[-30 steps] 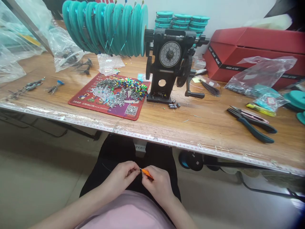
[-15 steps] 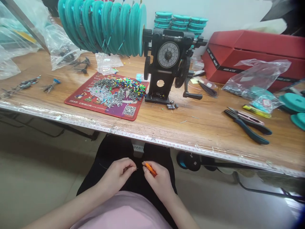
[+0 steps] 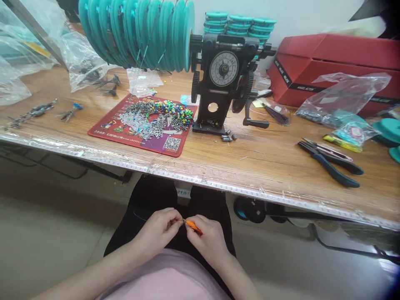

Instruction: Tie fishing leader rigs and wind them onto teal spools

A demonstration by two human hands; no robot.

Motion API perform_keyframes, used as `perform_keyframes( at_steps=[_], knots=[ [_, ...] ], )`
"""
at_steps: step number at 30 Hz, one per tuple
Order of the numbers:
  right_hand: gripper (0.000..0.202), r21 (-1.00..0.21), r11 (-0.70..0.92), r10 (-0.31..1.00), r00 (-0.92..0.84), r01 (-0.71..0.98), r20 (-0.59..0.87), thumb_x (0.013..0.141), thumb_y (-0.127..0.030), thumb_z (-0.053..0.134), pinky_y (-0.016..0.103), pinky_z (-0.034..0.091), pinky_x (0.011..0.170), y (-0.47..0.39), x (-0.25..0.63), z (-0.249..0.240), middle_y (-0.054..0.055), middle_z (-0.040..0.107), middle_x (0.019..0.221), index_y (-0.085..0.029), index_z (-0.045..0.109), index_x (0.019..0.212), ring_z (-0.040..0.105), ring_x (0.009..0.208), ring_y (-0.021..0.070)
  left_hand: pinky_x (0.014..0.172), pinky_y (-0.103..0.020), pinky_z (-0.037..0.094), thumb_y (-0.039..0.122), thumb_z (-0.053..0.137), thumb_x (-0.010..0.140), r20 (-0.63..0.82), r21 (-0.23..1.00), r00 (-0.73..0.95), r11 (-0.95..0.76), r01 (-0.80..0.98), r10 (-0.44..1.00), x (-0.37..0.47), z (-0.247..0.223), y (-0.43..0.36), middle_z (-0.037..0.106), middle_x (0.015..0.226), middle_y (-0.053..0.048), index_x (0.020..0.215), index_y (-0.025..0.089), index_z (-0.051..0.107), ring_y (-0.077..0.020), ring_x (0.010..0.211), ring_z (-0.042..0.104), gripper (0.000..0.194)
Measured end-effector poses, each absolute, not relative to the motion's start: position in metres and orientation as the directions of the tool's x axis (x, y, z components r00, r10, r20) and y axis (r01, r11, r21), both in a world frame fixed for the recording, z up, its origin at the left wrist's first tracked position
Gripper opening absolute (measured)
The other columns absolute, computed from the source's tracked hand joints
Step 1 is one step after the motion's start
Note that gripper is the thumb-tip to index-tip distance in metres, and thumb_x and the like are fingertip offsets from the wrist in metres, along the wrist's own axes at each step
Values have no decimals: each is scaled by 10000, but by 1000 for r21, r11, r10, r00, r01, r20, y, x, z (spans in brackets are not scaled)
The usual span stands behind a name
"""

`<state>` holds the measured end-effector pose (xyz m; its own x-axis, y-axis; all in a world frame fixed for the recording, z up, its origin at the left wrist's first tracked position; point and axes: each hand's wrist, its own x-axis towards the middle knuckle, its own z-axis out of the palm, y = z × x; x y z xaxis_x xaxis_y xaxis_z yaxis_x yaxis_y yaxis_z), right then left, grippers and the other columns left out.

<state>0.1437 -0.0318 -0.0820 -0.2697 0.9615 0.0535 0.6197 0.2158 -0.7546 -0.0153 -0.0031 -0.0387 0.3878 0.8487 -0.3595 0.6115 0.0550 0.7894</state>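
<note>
In the right hand [image 3: 210, 238], the fingers are closed around an orange tool [image 3: 194, 226]; its tip is just beside the left hand [image 3: 162, 227], whose fingers pinch, it seems, a thin strand [image 3: 139, 217]. Beyond, on the bench [image 3: 275, 162], a clear bag [image 3: 353, 88] holds small grey pieces [image 3: 315, 116]; I cannot see inside the red box [image 3: 331, 52].

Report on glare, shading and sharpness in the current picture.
Head view: glare streaks the clear film along the front edge of the table; head view, lower right: a bright patch on the floor, while the corner itself falls dark; head view, at the hands: the tip of the orange tool is too small to make out.
</note>
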Motion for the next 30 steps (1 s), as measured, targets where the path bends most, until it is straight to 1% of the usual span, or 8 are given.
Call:
perform_keyframes(
  at_steps=[8, 16, 18, 21, 24, 26, 28, 30],
  knots=[
    [146, -753, 218, 964, -258, 621, 67, 674, -97, 417, 201, 268, 485, -33, 139, -83, -40, 477, 560, -193, 515, 625, 403, 496, 81, 513, -212, 322, 160, 401, 778, -355, 779, 409, 24, 627, 841, -15, -41, -6, 494, 641, 17, 676, 177, 550, -114, 571, 447, 182],
    [131, -734, 182, 981, -69, 654, 181, 624, -97, 393, 225, 234, 472, -36, 127, -84, -43, 373, 508, -182, 414, 527, 332, 476, 84, 580, -218, 362, 131, 366, 809, -270, 816, 451, -46, 576, 851, -13, -40, -8, 507, 687, 8, 698, 178, 538, -117, 631, 488, 211],
    [132, -740, 161, 984, -47, 653, 172, 629, -106, 398, 222, 235, 469, -36, 126, -85, -45, 368, 504, -181, 409, 521, 329, 469, 80, 579, -218, 364, 137, 376, 807, -268, 816, 438, -40, 577, 858, -14, -44, -7, 505, 680, 9, 683, 179, 531, -119, 631, 487, 203],
    [156, -741, 88, 996, -36, 666, 85, 651, -135, 421, 213, 236, 450, -35, 128, -88, -49, 374, 486, -180, 414, 502, 328, 447, 75, 576, -222, 364, 150, 390, 802, -279, 804, 412, -23, 594, 867, -14, -49, -6, 508, 670, 8, 673, 176, 528, -123, 624, 483, 191],
    [134, -762, 44, 996, -84, 646, -14, 684, -151, 441, 191, 270, 458, -33, 135, -86, -41, 477, 526, -183, 498, 567, 400, 465, 75, 567, -225, 361, 157, 392, 802, -303, 785, 395, -8, 619, 867, -14, -52, -5, 511, 671, 7, 677, 175, 530, -123, 612, 476, 187],
    [129, -775, 53, 991, -131, 630, -38, 690, -145, 449, 182, 300, 481, -33, 140, -83, -35, 560, 625, -196, 565, 711, 445, 492, 76, 570, -227, 362, 159, 391, 803, -306, 777, 398, -14, 629, 865, -14, -52, -5, 514, 678, 5, 684, 175, 536, -125, 615, 478, 188],
    [200, -763, 82, 985, -168, 641, -35, 684, -140, 461, 182, 313, 497, -32, 142, -79, -34, 589, 695, -212, 578, 830, 456, 497, 75, 581, -228, 366, 156, 388, 804, -300, 777, 401, -22, 629, 865, -13, -51, -6, 518, 687, 2, 699, 174, 545, -127, 626, 485, 190],
    [191, -725, 125, 980, -198, 677, -16, 681, -143, 470, 187, 303, 501, -31, 143, -77, -41, 576, 674, -218, 581, 817, 453, 497, 74, 593, -228, 369, 152, 386, 805, -294, 782, 410, -29, 623, 863, -13, -51, -7, 522, 694, 0, 711, 173, 551, -128, 642, 495, 191]
  ],
)
